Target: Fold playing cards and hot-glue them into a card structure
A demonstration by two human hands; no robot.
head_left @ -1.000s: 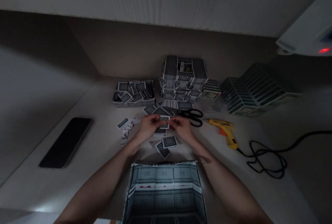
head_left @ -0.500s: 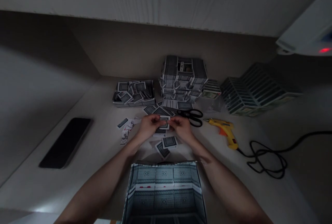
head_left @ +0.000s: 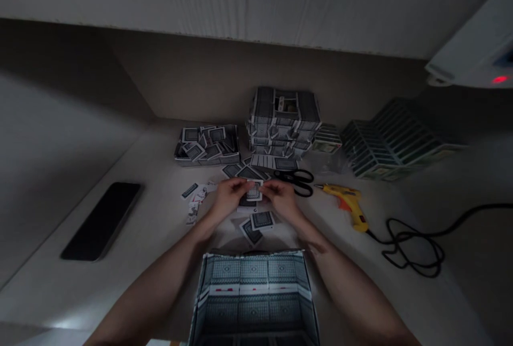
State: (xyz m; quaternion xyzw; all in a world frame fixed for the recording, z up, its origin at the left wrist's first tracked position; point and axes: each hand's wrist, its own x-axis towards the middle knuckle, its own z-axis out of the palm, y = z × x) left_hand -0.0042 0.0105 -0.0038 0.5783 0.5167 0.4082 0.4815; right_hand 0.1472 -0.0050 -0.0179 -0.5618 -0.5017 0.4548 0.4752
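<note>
Between my hands is a small playing card (head_left: 254, 191), its patterned back facing up. My left hand (head_left: 230, 196) pinches its left edge, and my right hand (head_left: 281, 196) pinches the right edge. Just under it, partly covered, lies another card (head_left: 246, 207). Two loose cards (head_left: 262, 221) overlap on the table nearer to me. Close by my right hand rest black-handled scissors (head_left: 298, 181). A box built from cards (head_left: 254, 271) stands open-topped between my forearms, its near part cut off by the frame.
Behind stand a card-covered tray (head_left: 206, 161) of loose cards and a tall card-built box (head_left: 284, 121). A yellow glue gun (head_left: 347, 201) with a looped black cord (head_left: 412, 244) lies right. At left are a phone (head_left: 102, 220) and card scraps (head_left: 196, 199). Card boxes (head_left: 395, 140) stand far right.
The card between my fingers has tilted slightly and shows a little more of its face toward me. Both hands hold almost the same place.
</note>
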